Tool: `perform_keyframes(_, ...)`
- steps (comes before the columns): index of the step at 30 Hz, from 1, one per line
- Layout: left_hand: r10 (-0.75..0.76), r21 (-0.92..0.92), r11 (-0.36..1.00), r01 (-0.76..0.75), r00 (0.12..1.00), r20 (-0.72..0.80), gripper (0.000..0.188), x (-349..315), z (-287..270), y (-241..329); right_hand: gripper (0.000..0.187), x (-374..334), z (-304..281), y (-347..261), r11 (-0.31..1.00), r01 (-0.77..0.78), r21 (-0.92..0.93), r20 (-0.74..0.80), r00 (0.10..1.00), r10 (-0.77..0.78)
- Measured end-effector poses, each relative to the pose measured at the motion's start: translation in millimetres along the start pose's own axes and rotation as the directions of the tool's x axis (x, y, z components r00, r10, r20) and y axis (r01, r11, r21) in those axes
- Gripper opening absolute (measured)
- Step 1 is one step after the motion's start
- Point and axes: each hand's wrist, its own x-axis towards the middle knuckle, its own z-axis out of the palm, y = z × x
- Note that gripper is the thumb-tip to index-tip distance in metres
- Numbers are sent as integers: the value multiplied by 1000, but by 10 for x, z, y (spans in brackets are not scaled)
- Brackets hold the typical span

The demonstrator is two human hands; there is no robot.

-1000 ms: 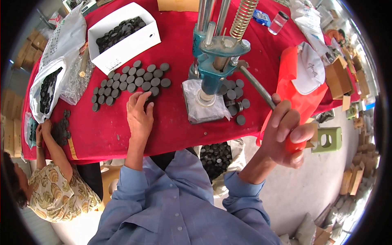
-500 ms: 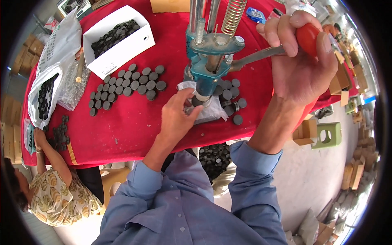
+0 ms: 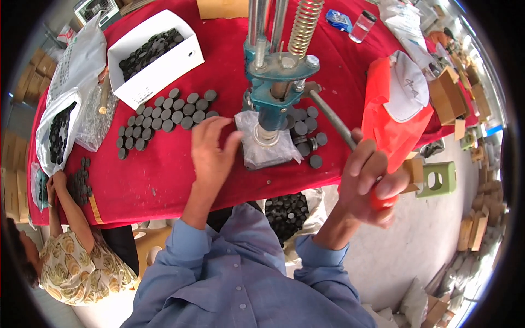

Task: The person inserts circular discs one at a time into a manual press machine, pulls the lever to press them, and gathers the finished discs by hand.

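Standing on a red cloth (image 3: 153, 180), the teal press (image 3: 273, 113) has its head low over a plastic-covered base plate (image 3: 247, 143). Dark discs (image 3: 301, 128) crowd its right side, some partly hidden behind the head. More discs (image 3: 168, 125) lie to the left, below a white box (image 3: 169, 77) of dark pieces (image 3: 150, 54); a red bag (image 3: 377, 112) with a pale cap (image 3: 406, 101) is to the right. The press stands between the person's 2 hands: the left hand (image 3: 210, 150), fingers spread and thumb apart, is just beside the base plate, and the right hand (image 3: 369, 183) wraps around the red knob (image 3: 383, 202) of the lever (image 3: 334, 121). The discs are round and matt; the spring (image 3: 307, 24) above is coiled, brass-toned metal, and the plate's cover (image 3: 285, 150) is pale, thin and creased.
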Motion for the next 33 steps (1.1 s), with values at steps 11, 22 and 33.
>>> perform_keyframes(11, -14, 188, 982, -17, 987, 162, 36, -304, -353, -793, 33, -196, 17, -76, 993, -50, 107, -58, 997, 56)
perform_keyframes(22, -37, 77, 997, 24, 984, 174, 29, -232, -302, -676, 32, -163, 57, -108, 993, -71, 99, -94, 992, 80)
perform_keyframes(33, -96, 62, 994, 86, 980, 177, 30, -287, -268, -727, 32, -166, 117, -56, 993, -61, 97, -154, 985, 75)
